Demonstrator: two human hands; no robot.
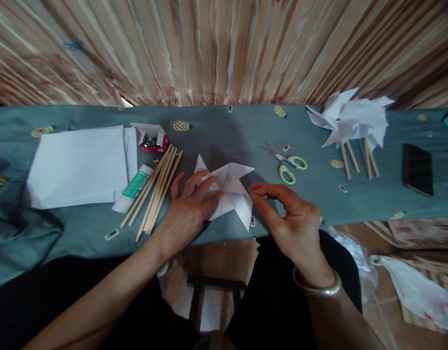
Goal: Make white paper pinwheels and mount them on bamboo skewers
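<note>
A white paper pinwheel with pointed, folded blades lies on the cloth in front of me. My left hand presses on its left side with bent, spread fingers, holding it down and covering part of it. Beside its right edge, my right hand pinches a tiny shiny piece between thumb and forefinger; it looks like a thumbtack, though mostly hidden. A small red and white box, flap up, holds silver tacks. Several thin wooden sticks lie left of my left hand.
Scissors with green handles lie open right of the pinwheel. White paper sheets and a green-white glue stick are at left. Pinwheels on sticks and a dark phone are at right. A curtain hangs behind.
</note>
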